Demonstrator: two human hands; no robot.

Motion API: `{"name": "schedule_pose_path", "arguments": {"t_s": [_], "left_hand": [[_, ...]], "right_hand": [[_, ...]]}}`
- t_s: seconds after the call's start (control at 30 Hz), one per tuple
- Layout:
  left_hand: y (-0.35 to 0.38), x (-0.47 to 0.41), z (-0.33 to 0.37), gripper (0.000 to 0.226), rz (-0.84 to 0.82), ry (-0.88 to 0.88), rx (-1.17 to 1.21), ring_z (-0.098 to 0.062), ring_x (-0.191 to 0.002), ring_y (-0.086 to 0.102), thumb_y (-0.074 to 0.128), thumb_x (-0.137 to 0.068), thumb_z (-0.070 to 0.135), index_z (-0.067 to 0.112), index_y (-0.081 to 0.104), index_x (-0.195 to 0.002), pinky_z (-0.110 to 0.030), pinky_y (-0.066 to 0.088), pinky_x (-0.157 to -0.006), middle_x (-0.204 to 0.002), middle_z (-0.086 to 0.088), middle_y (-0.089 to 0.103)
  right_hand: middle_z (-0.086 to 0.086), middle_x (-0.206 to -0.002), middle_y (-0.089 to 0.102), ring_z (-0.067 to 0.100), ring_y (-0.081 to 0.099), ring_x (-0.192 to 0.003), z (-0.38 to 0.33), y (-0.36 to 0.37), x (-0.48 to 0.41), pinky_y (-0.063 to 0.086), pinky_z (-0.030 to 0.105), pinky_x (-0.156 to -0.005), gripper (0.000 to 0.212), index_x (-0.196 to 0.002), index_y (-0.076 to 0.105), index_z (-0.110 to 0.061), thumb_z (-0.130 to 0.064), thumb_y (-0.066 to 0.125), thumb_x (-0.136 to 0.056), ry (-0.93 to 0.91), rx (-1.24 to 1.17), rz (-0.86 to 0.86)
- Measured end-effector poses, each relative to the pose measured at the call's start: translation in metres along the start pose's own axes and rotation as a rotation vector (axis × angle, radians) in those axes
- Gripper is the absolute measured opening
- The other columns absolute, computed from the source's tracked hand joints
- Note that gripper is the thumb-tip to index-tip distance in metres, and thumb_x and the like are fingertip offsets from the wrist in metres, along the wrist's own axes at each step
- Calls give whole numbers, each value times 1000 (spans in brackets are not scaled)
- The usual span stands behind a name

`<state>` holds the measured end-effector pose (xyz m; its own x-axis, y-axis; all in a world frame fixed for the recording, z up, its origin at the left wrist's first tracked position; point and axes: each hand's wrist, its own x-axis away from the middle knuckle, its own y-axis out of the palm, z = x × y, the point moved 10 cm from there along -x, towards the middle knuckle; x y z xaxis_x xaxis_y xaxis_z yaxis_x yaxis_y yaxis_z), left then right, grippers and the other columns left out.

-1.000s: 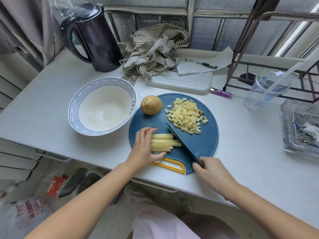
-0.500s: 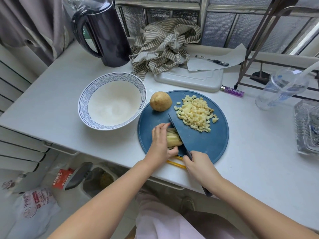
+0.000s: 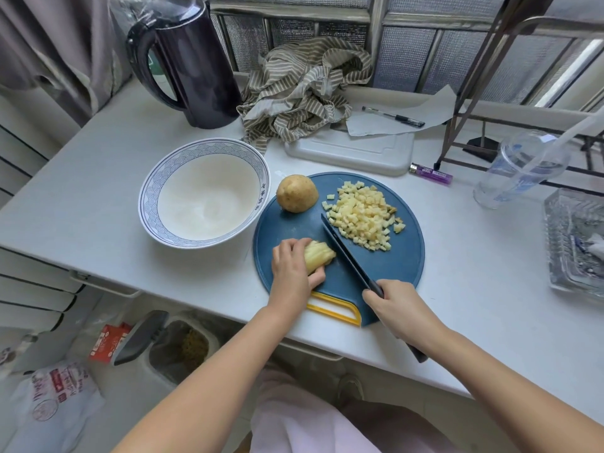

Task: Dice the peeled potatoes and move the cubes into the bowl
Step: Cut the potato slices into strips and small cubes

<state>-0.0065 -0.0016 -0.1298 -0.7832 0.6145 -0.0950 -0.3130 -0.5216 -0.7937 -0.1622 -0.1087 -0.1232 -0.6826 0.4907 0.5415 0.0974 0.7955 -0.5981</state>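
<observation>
A round blue cutting board [image 3: 392,263] lies on the white counter. My left hand [image 3: 292,273] grips a bundle of potato strips [image 3: 319,256] at the board's near left. My right hand [image 3: 397,308] holds the handle of a dark knife [image 3: 346,253], whose blade lies just right of the strips, tip pointing away. A pile of potato cubes [image 3: 364,215] sits on the far right of the board. One whole potato [image 3: 296,193] rests at the board's far left edge. The white bowl [image 3: 153,204] with a blue rim stands left of the board, with nothing in it.
A dark kettle [image 3: 192,60] and a striped cloth [image 3: 304,89] stand at the back. A white tray [image 3: 349,152], a pen [image 3: 394,117] on paper, a purple lighter [image 3: 431,174], a plastic cup [image 3: 519,168] and a glass dish [image 3: 575,243] are at the right. A bin [image 3: 176,344] sits below the counter.
The strips, lying flat a second ago, are now gathered into a bundle in my left hand. The knife has swung from beside the cubes to just right of the bundle.
</observation>
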Motion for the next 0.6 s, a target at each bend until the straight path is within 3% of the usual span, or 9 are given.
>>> {"name": "schedule_pose_path", "arguments": {"t_s": [0.2, 0.33, 0.43, 0.6], "left_hand": [[3, -5, 10, 56, 55, -125, -3, -28, -112, 35, 67, -86, 26, 6, 46, -133, -34, 28, -100, -123, -15, 41], [-1, -2, 5, 83, 13, -82, -32, -25, -121, 31, 74, -77, 40, 9, 34, -143, -31, 23, -106, -132, -11, 35], [-8, 8, -4, 93, -15, -33, 14, -22, -128, 22, 75, -77, 34, 8, 22, -149, -26, 15, -110, -138, -11, 27], [-5, 14, -12, 87, -70, -17, 58, -22, -132, 21, 71, -83, 25, 8, 18, -150, -25, 16, -112, -141, -12, 25]], "right_hand": [[7, -62, 45, 20, 39, -54, 0, -5, -2, 35, 31, -55, 32, -68, 41, -10, -23, 47, -97, -14, -10, 20], [6, -62, 46, 20, 40, -53, -4, -2, -5, 36, 30, -55, 35, -65, 39, -11, -23, 47, -97, -24, 5, 19], [5, -62, 45, 18, 37, -55, -7, 0, -7, 31, 31, -54, 35, -65, 39, -12, -24, 47, -98, -41, 53, 18], [3, -61, 42, 15, 34, -53, -13, 0, -12, 26, 26, -49, 35, -65, 38, -12, -24, 46, -98, -52, 105, 11]]}}
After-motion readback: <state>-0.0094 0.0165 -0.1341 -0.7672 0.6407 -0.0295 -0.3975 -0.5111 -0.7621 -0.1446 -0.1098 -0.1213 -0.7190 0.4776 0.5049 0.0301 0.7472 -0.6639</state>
